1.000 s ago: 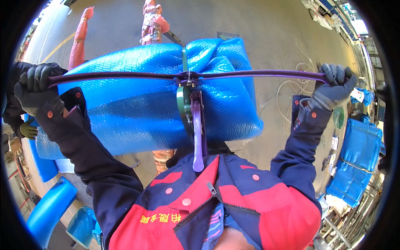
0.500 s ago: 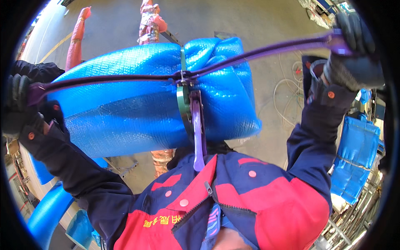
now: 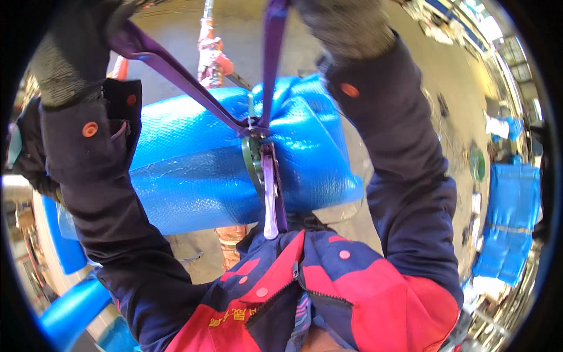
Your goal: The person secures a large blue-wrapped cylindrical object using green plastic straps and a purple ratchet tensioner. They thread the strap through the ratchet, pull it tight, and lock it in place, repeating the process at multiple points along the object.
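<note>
A long bundle wrapped in blue plastic sheet (image 3: 193,182) lies crosswise in front of me. Round it, near its right end, runs a green strap (image 3: 251,155). On that strap sits a hand strapping tool with long purple handles (image 3: 176,67), plus a short lighter purple lever (image 3: 270,193) pointing toward my chest. My left hand (image 3: 82,41), in a dark glove, is closed round the end of the left handle. My right hand (image 3: 349,23), gloved too, is at the top edge by the right handle, its fingers mostly cut off by the picture's rim.
Another person's dark sleeve and gloved hand (image 3: 32,146) show at the far left. Beyond the bundle stands a pink-wrapped post (image 3: 212,58). A blue-wrapped stack (image 3: 507,220) lies at the right, with a green coil (image 3: 477,163) on the floor. More blue rolls (image 3: 76,308) lie lower left.
The two long handles have swung from spread wide to a narrow upright V. Both my hands have come up and inward with them. The bundle sits slightly lower in view.
</note>
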The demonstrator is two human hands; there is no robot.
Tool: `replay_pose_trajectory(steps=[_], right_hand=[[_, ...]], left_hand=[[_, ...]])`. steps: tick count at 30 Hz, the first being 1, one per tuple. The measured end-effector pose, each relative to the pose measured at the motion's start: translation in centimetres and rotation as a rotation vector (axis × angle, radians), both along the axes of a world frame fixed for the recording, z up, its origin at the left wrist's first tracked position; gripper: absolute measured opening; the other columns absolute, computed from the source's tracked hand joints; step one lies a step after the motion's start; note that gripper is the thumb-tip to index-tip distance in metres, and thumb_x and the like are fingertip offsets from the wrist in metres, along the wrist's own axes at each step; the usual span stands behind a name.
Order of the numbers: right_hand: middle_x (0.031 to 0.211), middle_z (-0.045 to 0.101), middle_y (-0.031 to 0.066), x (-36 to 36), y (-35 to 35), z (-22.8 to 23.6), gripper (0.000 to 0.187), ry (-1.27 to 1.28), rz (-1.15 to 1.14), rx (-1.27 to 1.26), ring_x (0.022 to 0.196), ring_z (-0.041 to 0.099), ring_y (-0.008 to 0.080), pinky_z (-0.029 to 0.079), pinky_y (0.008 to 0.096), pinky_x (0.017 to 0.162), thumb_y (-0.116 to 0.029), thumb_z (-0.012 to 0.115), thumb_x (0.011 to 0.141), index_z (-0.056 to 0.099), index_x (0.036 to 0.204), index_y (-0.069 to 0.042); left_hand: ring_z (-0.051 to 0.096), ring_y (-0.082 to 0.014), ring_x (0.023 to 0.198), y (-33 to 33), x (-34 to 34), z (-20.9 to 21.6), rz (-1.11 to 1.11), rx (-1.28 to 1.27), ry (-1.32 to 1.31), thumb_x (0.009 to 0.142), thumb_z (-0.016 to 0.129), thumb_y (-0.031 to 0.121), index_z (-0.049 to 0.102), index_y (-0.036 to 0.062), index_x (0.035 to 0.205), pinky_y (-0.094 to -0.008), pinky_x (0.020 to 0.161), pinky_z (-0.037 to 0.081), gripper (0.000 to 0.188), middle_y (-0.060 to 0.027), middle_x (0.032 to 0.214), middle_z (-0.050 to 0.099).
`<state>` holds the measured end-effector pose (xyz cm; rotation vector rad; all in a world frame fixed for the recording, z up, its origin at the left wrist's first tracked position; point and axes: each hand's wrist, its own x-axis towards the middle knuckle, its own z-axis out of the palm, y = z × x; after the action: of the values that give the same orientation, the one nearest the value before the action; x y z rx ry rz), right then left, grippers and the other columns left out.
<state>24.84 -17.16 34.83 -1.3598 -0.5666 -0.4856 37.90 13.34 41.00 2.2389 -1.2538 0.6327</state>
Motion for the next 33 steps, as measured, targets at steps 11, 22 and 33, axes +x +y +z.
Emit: replay_pose_trajectory(steps=[11, 22, 33], right_hand=[[0.092, 0.070, 0.0144, -10.3, -33.4, -6.9, 0.018, 0.503, -0.458, -1.558, 0.088, 0.069, 0.0300, 0.052, 0.0383, 0.081, -0.021, 0.056, 0.098, 0.065, 0.102, -0.005], [0.073, 0.064, 0.0057, -27.3, -15.5, -22.8, 0.033, 1.138, 0.156, -0.837, 0.057, 0.059, 0.0116, 0.048, 0.0298, 0.053, -0.033, 0.074, 0.089, 0.064, 0.098, -0.003], [0.072, 0.052, 0.0008, -31.0, -10.9, -21.7, 0.023, 1.357, -0.229, -0.090, 0.052, 0.048, 0.0069, 0.042, 0.0236, 0.046, -0.022, 0.059, 0.098, 0.058, 0.111, -0.003]], left_hand=[[0.064, -0.0172, 0.074, 32.7, -0.2, -26.2, 0.767, -0.387, 1.047, 0.092, 0.063, 0.054, 0.069, 0.0029, 0.101, -0.0331, 0.070, 0.051, 0.052, -0.0084, 0.089, 0.070], [0.065, -0.0217, 0.062, 35.4, -14.0, -41.2, 1.326, -1.024, 1.261, 0.095, 0.062, 0.030, 0.071, 0.0030, 0.089, -0.0356, 0.053, 0.052, 0.029, -0.0117, 0.077, 0.069], [0.064, -0.0180, 0.060, 9.5, -29.4, -18.7, 0.428, -0.442, 1.326, 0.097, 0.058, 0.027, 0.062, -0.0029, 0.121, -0.0299, 0.052, 0.051, 0.038, -0.0123, 0.079, 0.066]])
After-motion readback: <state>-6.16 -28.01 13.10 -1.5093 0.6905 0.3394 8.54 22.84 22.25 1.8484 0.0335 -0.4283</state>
